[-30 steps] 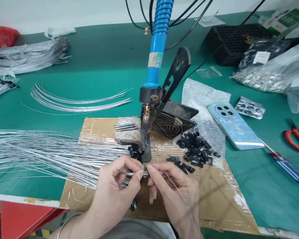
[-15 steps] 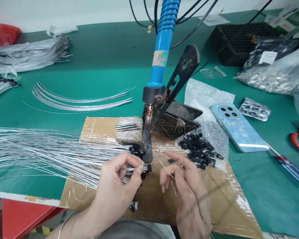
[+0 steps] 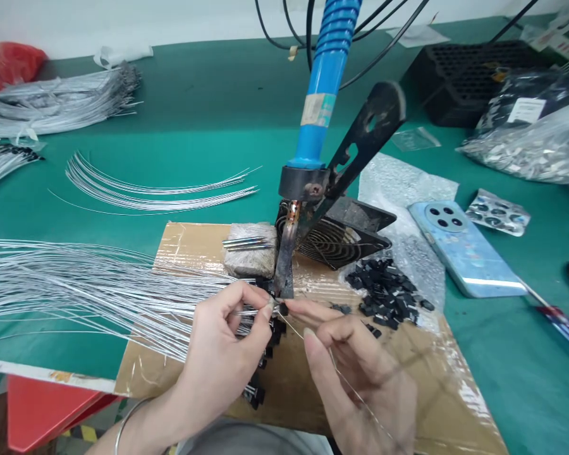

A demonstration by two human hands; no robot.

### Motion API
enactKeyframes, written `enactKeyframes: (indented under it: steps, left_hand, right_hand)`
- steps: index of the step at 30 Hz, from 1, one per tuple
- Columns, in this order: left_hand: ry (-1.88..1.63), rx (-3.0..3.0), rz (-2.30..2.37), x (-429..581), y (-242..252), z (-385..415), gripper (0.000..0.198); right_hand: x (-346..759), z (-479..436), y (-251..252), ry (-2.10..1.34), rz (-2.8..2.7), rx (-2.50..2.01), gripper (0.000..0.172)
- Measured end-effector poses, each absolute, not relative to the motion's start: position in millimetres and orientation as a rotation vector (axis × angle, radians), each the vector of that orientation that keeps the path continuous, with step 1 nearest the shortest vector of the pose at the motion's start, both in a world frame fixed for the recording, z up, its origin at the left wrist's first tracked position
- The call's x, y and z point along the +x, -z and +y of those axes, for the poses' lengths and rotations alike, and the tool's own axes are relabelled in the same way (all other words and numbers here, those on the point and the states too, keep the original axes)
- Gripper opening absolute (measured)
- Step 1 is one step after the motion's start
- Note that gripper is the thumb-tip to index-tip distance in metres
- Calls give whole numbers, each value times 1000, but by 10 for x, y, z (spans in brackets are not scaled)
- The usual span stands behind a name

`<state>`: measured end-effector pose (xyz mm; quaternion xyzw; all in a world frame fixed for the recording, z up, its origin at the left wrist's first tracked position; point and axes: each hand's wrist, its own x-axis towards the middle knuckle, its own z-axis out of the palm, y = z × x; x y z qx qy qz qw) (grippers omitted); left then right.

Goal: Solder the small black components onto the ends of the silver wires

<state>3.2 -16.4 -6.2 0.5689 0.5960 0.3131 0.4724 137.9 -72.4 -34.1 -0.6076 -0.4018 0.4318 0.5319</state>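
While the left hand (image 3: 227, 360) pinches a lead (image 3: 249, 312) between thumb and forefinger, its black connector (image 3: 283, 309) pokes just past the fingertips, near the iron (image 3: 315, 142). The right hand (image 3: 360, 373) grips a thin wire (image 3: 291, 327), one end by the connector. More leads (image 3: 123, 284) spread leftward; black parts (image 3: 384, 291) heap on the right.

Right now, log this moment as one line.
left hand: holding small black plastic connector | right hand: holding thin silver wire, end near connector | blue-handled soldering iron: metal tip beside hands
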Motion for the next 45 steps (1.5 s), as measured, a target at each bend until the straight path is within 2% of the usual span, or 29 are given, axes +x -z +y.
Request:
enactKeyframes:
  steps: [10,45]
  left_hand:
    - [-828,1343,1468,84,33,-51,12]
    - [-860,1334,1452,70,-14,-12,13]
  right_hand:
    - [1361,-611,316,-1093,-782,-1382,23]
    - [1340,-558,288,-1061,-781,-1372,22]
